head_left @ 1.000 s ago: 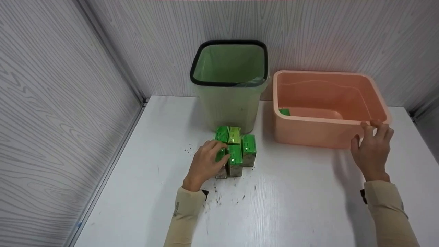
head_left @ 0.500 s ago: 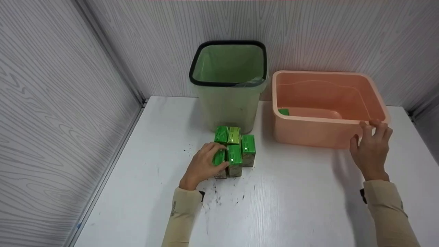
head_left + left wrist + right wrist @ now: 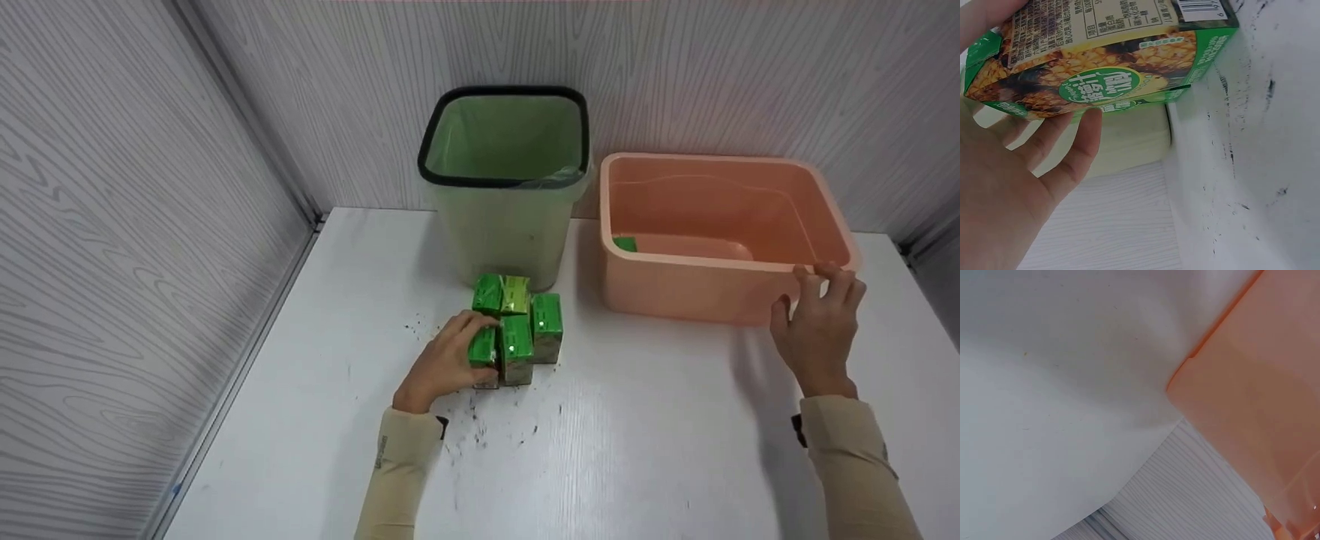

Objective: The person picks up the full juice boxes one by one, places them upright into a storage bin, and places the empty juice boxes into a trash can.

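In the head view my left hand point(image 3: 442, 365) pinches the near-left juice carton point(image 3: 482, 348), thumb on its near side and fingers at its far side. The left wrist view shows this carton point(image 3: 1106, 73) close up, with pineapple pictures, a green label and a barcode; fingertips point(image 3: 1090, 121) lie along its side. Several more green-topped cartons point(image 3: 517, 337) stand bunched beside it. At right, my right hand point(image 3: 819, 330) holds the front rim of a pink plastic tub point(image 3: 697, 289) near its right corner, fingers bent over the rim. The right wrist view shows the tub's wall point(image 3: 1252, 394), without the hand.
A green waste bin point(image 3: 502, 225) with a black rim and a liner stands behind the cartons. One green-topped carton point(image 3: 625, 244) is inside the tub's left end. Dark marks point(image 3: 480, 427) speckle the white table point(image 3: 622, 450). Wood-patterned panels point(image 3: 675, 75) enclose the back and sides.
My left thumb has come in from the neighbouring carton to the near-left one, closing the hand's grip on it. The right hand stays on the tub's rim.
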`<state>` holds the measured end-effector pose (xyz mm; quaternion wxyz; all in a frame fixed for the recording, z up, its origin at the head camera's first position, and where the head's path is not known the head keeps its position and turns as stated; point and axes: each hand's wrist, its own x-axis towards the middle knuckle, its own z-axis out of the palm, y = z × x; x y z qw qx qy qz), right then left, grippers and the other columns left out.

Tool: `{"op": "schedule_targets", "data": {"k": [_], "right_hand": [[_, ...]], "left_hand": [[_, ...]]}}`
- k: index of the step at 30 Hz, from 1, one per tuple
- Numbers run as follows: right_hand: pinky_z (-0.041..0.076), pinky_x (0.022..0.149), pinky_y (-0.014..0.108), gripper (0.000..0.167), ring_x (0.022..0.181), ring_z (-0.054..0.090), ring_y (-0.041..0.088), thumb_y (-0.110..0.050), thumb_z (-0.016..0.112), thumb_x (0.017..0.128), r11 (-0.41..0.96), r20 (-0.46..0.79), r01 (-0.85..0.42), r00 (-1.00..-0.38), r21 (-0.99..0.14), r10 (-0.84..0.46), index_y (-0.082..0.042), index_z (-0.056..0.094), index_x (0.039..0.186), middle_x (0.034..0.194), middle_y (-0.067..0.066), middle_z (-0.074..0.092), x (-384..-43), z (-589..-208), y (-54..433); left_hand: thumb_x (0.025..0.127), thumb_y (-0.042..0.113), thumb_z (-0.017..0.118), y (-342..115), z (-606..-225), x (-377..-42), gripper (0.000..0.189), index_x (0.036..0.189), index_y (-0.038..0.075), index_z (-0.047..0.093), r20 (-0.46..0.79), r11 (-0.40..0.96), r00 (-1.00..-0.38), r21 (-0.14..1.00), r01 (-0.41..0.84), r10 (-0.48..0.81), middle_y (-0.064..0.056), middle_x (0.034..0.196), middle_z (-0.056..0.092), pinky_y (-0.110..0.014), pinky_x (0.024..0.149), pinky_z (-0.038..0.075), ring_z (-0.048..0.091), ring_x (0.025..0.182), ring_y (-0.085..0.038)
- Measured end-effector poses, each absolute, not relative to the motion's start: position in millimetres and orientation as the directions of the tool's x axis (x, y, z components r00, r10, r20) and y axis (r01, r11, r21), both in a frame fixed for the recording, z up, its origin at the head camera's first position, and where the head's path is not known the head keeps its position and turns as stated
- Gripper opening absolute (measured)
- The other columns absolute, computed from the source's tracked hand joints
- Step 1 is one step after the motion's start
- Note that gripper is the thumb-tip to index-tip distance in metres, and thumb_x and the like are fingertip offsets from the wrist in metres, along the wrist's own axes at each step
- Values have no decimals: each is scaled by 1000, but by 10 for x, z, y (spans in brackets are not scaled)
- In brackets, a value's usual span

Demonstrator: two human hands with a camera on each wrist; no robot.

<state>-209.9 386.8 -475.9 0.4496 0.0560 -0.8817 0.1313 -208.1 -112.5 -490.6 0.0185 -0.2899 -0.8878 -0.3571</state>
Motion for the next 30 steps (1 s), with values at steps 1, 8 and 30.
{"op": "schedule_targets", "data": {"k": [1, 8, 30], "right_hand": [[46, 62, 66, 30, 105, 42, 53, 5, 57, 91, 959, 809, -219, -588, -181, 18, 12, 56, 120, 122, 34, 47, -2095, -4757, 3873], [41, 58, 64, 27, 105, 41, 55, 4, 55, 92, 955, 809, -236, -588, -182, 9, 12, 57, 118, 123, 35, 47, -2095, -4756, 3877], [45, 63, 67, 28, 108, 42, 54, 6, 55, 92, 956, 799, -215, -601, -198, 30, 11, 55, 120, 123, 35, 46, -2094, -4762, 3862]], "left_hand": [[80, 15, 88, -1120, -4906, -2083, 69, 140, 13, 54, 229, 574, -834, 632, 520, 503, -7, 135, 50, -51, 98, 49, 48, 130, -30], [78, 16, 90, -1114, -4879, -2093, 69, 138, 16, 56, 191, 594, -862, 654, 468, 469, -7, 128, 50, -51, 93, 51, 53, 122, -30], [73, 18, 94, -1205, -4648, -2041, 44, 109, 8, 71, 369, 577, -793, 547, 607, 484, -11, 113, 49, -46, 86, 52, 53, 99, -27]]}}
